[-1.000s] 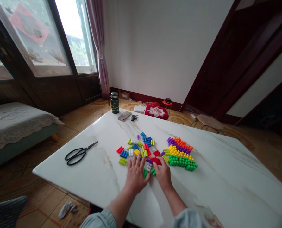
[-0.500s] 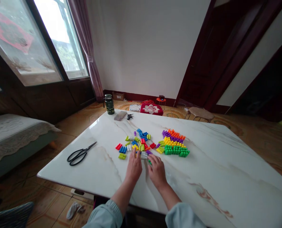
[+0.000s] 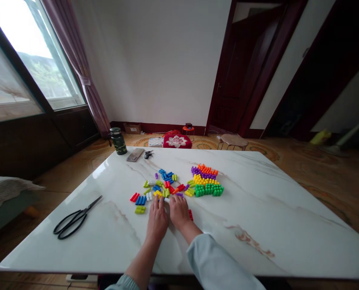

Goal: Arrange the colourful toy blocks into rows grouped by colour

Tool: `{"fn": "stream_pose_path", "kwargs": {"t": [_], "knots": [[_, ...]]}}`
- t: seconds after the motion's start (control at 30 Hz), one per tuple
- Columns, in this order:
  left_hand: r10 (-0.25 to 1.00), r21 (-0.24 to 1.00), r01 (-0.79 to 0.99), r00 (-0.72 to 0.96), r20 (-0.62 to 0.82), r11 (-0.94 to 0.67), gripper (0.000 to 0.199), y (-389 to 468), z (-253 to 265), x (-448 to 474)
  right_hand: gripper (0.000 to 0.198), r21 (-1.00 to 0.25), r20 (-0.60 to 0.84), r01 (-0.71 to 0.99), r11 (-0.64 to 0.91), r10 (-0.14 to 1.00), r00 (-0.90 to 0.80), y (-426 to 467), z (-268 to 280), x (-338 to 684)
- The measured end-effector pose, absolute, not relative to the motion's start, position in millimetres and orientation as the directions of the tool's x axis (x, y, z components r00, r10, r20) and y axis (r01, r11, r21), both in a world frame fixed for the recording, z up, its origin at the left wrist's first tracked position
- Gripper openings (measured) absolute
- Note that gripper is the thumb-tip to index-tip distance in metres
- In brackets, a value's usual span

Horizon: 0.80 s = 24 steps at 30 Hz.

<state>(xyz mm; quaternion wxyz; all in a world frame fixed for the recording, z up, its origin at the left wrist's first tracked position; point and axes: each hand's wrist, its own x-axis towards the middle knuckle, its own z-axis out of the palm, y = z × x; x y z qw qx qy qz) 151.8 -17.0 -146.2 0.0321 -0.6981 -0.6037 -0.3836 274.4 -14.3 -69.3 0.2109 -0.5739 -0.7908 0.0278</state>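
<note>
Small bullet-shaped plastic pieces in several colours lie loosely on the white table, among them blue pieces [image 3: 166, 176] and lime green pieces [image 3: 140, 210]. My left hand [image 3: 158, 220] is at the pile's near edge, fingers together and tips by yellow and blue pieces. Beside it my right hand [image 3: 179, 210] curls its fingers at a white piece [image 3: 167, 199]; the fingers partly cover what they touch. Red pieces [image 3: 191, 215] show just right of my right hand. A neat block of green pieces [image 3: 208, 189], with yellow, purple and orange rows behind, stands to the right.
Black-handled scissors [image 3: 76, 218] lie at the left of the marbled table [image 3: 258, 217]. Near the far left corner are a camouflage flask [image 3: 118, 141], a phone [image 3: 135, 154] and keys [image 3: 148, 154]. A round stool [image 3: 234, 140] stands beyond the table.
The view has shifted, and the scissors and pieces appear further left. My hands have drawn closer together. Red pieces now show beside my right hand, where a green one showed before.
</note>
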Motion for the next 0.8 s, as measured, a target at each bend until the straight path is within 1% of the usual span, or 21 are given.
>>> {"fn": "stream_pose_path", "kwargs": {"t": [0.07, 0.1, 0.17, 0.27, 0.33, 0.37, 0.43, 0.53, 0.6, 0.67, 0.7, 0.8], "knots": [[0.820, 0.433, 0.860, -0.031, 0.572, -0.271, 0.048, -17.1, -145.9, 151.7, 0.026, -0.450, 0.325, 0.829, 0.331, 0.926, -0.192, -12.6, -66.2, 276.5], [0.821, 0.435, 0.858, -0.028, 0.571, -0.273, 0.049, -17.4, -145.5, 151.6, 0.026, -0.544, 0.335, 0.774, 0.323, 0.930, -0.153, -12.0, -65.3, 276.9], [0.823, 0.429, 0.859, -0.017, 0.568, -0.278, 0.049, -18.5, -144.1, 151.5, 0.029, -0.689, 0.337, 0.657, 0.306, 0.938, -0.083, -12.2, -65.8, 277.2], [0.826, 0.421, 0.862, -0.006, 0.563, -0.281, 0.050, -20.5, -141.6, 152.1, 0.031, -0.850, 0.318, 0.453, 0.267, 0.947, 0.038, -17.2, -71.3, 281.2], [0.835, 0.428, 0.864, -0.017, 0.550, -0.265, 0.051, -21.6, -139.9, 153.1, 0.031, -0.932, 0.272, 0.288, 0.222, 0.951, 0.147, -23.1, -75.1, 289.2], [0.841, 0.434, 0.865, -0.026, 0.541, -0.253, 0.051, -22.0, -139.1, 153.8, 0.032, -0.947, 0.258, 0.245, 0.208, 0.948, 0.189, -26.2, -76.2, 294.8], [0.853, 0.446, 0.865, -0.039, 0.520, -0.232, 0.050, -22.3, -137.5, 155.1, 0.032, -0.934, 0.287, 0.279, 0.221, 0.932, 0.222, -31.5, -76.1, 307.4], [0.863, 0.454, 0.865, -0.050, 0.503, -0.214, 0.050, -22.4, -135.0, 156.5, 0.026, -0.868, 0.379, 0.403, 0.291, 0.912, 0.156, -34.0, -72.2, 321.6], [0.865, 0.451, 0.868, -0.053, 0.499, -0.207, 0.051, -22.7, -133.1, 157.0, 0.024, -0.845, 0.390, 0.435, 0.312, 0.915, 0.101, -31.7, -69.3, 323.5], [0.870, 0.440, 0.875, -0.047, 0.492, -0.201, 0.051, -23.3, -131.5, 157.2, 0.025, -0.871, 0.343, 0.404, 0.280, 0.935, 0.090, -27.6, -66.7, 319.4], [0.872, 0.435, 0.879, -0.045, 0.487, -0.198, 0.051, -23.7, -130.9, 157.1, 0.026, -0.902, 0.296, 0.357, 0.244, 0.950, 0.098, -25.7, -65.2, 316.0], [0.876, 0.423, 0.884, -0.033, 0.482, -0.199, 0.052, -24.8, -130.1, 156.6, 0.028, -0.986, 0.094, 0.145, 0.081, 0.992, 0.084, -25.5, -58.1, 306.0]]}}
